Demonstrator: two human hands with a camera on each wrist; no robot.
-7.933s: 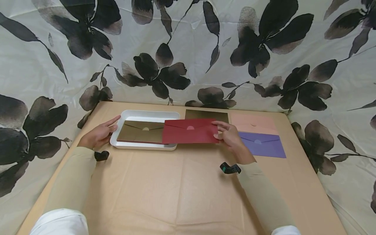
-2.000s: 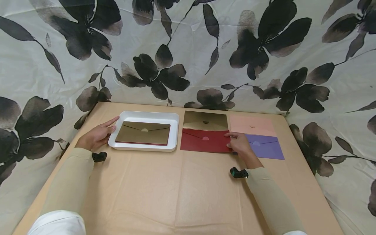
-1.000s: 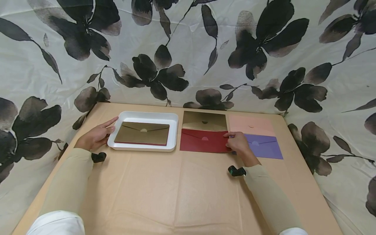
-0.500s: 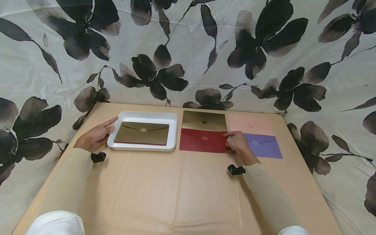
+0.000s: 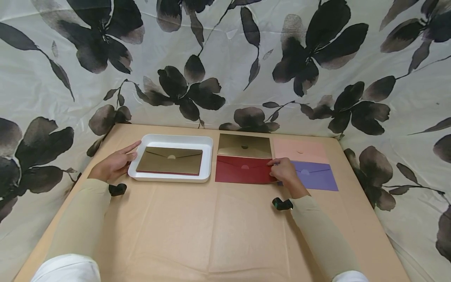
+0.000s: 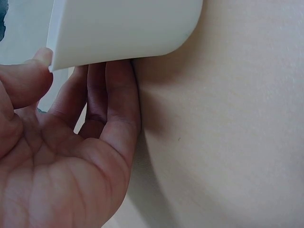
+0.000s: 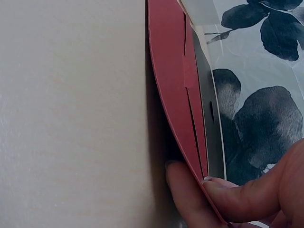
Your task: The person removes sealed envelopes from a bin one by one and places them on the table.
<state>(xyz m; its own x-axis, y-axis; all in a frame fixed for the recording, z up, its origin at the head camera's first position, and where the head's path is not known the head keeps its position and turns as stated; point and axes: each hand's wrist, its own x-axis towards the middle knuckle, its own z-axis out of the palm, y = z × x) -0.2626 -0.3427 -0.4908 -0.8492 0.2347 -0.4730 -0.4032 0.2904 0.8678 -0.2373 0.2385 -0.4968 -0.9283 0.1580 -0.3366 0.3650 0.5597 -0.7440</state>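
My left hand (image 5: 112,163) holds the left end of a white tray (image 5: 207,172). In the left wrist view the thumb is at the tray's rim (image 6: 118,42) and the other fingers bend against its underside. Inside the tray lies a gold envelope (image 5: 169,161), with a red edge showing beneath it. My right hand (image 5: 284,172) pinches the right end of a red envelope (image 5: 243,172). In the right wrist view the thumb is on top of this envelope and a finger is beneath, its near edge bowed up off the table.
Behind the red envelope lies another gold envelope (image 5: 244,144). To the right are a pink envelope (image 5: 300,147) and a purple envelope (image 5: 315,176), the purple one partly behind my right hand. A floral cloth (image 5: 239,98) hangs past the table's (image 5: 197,227) far edge.
Several seconds ago the red envelope was held up, overlapping the tray's right end. It has since come down to the right, in front of the gold envelope. Over the last second almost nothing moves.
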